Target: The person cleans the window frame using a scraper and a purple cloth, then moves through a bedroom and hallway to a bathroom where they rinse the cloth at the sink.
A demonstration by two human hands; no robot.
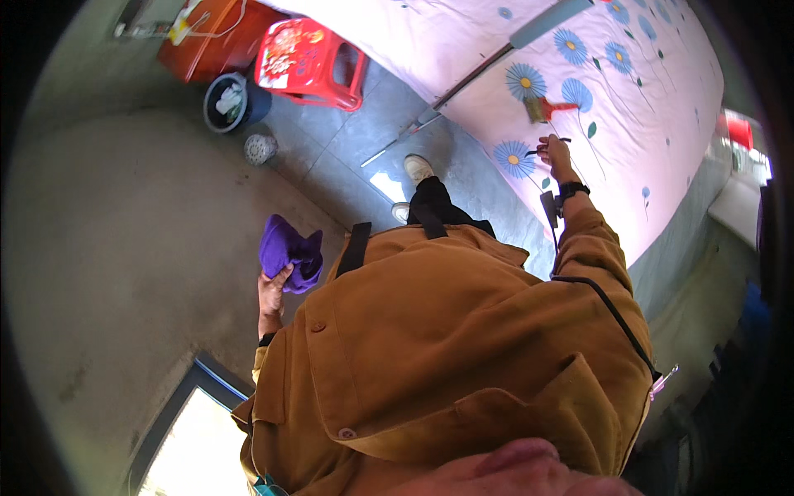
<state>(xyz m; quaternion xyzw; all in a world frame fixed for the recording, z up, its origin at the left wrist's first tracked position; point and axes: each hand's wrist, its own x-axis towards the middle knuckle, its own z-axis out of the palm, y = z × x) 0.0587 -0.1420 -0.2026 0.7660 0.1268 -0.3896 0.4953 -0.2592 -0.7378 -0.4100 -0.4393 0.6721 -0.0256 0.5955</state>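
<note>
A crumpled purple cloth [288, 254] is gripped in my left hand [273, 291], held out beside my body in front of the bare wall. On the other side, my right hand [555, 155] is over the edge of a bed with a pink flowered sheet [626, 155]. A thin dark strip shows at its fingers; I cannot tell whether it is held or what it is. Just beyond those fingers, a brush with a red handle [561, 106] lies on the sheet. A long grey pole [474, 71] slants across the bed's edge towards the floor.
A red plastic stool [310, 62] with things on its seat stands beside a reddish-brown cabinet [211, 40]. Near them are a dark waste bin [229, 102] holding crumpled waste and a small patterned round object [260, 149]. A lit opening with a dark frame [186, 409] is at lower left.
</note>
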